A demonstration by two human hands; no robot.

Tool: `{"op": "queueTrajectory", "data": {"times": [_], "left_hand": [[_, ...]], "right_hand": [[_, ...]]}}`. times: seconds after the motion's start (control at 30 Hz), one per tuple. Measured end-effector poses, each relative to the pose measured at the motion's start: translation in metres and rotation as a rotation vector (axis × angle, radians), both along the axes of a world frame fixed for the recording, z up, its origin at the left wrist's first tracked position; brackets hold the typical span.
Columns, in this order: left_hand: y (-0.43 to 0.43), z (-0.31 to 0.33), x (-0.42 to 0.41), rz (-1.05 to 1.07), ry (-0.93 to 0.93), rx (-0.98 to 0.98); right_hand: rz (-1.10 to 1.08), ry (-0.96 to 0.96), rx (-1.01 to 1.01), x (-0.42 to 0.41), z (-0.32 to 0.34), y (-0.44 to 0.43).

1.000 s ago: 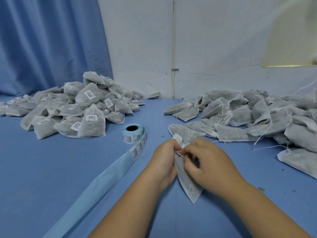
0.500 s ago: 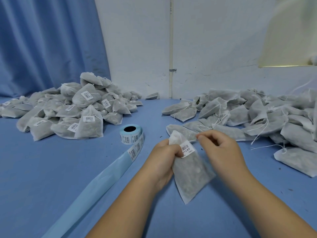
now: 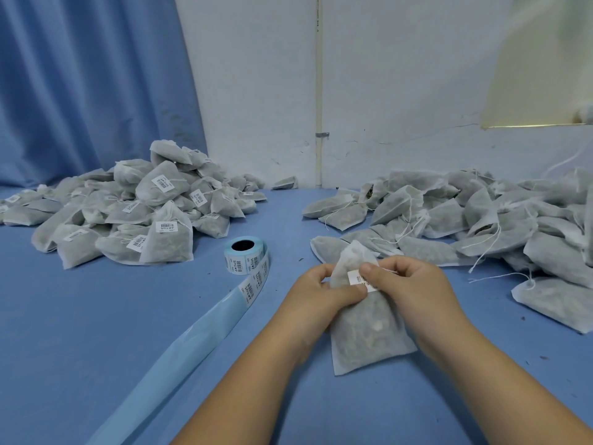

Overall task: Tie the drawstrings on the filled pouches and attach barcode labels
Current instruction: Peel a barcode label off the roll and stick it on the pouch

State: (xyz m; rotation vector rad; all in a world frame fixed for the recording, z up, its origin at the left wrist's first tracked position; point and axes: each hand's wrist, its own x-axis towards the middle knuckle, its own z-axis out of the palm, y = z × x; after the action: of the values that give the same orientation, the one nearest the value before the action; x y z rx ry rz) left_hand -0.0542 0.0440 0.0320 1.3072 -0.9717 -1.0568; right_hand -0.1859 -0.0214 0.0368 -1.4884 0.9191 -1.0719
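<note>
A white mesh pouch (image 3: 365, 332) filled with dark dried material hangs upright between my hands over the blue table. My left hand (image 3: 321, 293) grips its upper left side, thumb across the front. My right hand (image 3: 407, 284) holds the upper right side, its thumb pressing a white barcode label (image 3: 355, 278) on the pouch's front near the neck. A roll of barcode labels (image 3: 245, 256) on light blue backing stands left of my hands. Its strip of backing (image 3: 192, 335) trails toward the near edge.
A heap of labelled, tied pouches (image 3: 128, 216) lies at the left back. A heap of unlabelled pouches (image 3: 465, 226) with loose white strings fills the right. A blue curtain (image 3: 90, 85) and a white wall stand behind the blue table (image 3: 96, 316).
The pouch turned so its labelled front faces me and hangs lower. My right hand came back from the side onto the pouch, thumb now on the label.
</note>
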Motion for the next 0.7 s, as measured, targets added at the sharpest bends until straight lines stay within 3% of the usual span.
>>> {"op": "queueTrajectory", "data": {"times": [0.37, 0.6, 0.7], "left_hand": [[-0.0003, 0.0007, -0.0015, 0.086, -0.021, -0.029], [-0.0013, -0.0009, 0.0011, 0.196, 0.028, -0.059], [-0.0016, -0.0004, 0.0026, 0.204, 0.038, -0.072]], "right_hand": [[0.012, -0.053, -0.007, 0.0036, -0.0008, 0.0038], [0.329, 0.003, 0.094, 0.0051, -0.0024, 0.0073], [0.348, -0.032, 0.119, 0.004, 0.0004, 0.0071]]}}
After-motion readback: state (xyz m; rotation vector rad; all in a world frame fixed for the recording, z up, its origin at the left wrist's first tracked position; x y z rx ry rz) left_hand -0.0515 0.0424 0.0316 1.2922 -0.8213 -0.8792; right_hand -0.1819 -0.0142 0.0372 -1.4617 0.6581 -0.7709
